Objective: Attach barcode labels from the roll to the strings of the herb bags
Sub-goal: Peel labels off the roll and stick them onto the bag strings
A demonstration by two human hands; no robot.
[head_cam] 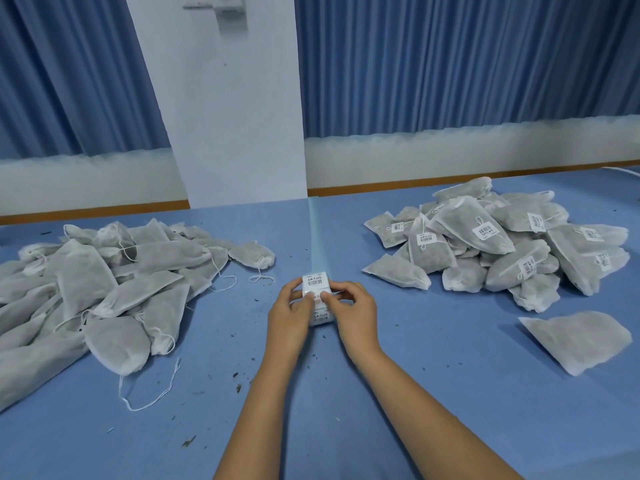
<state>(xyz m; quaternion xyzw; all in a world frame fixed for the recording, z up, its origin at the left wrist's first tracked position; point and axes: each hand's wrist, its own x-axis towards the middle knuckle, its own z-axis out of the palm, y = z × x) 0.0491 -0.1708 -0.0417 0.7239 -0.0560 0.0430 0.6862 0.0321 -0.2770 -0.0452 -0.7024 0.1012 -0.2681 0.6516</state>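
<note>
Both hands are wrapped around the label roll [314, 281], which sits in the middle of the blue table [346, 393]. The left hand [289, 311] curls round its left side. The right hand [355, 308] curls round the right side, with its fingertips pressed on top, on what looks like a label's edge. I cannot tell if a label is peeled up yet. The roll looks small, light and easy to squash, so it should be held gently by its sides. The labels are thin and sticky and will likely fold onto themselves, so a corner is the best place to pinch. A pale backing strip [317, 237] runs away from the roll. The herb bags with no labels [104, 282] lie heaped on the left. They look soft and floppy, with thin loose strings [145, 396] best picked up near a bag's neck. The labelled bags [502, 251] are heaped on the right.
</note>
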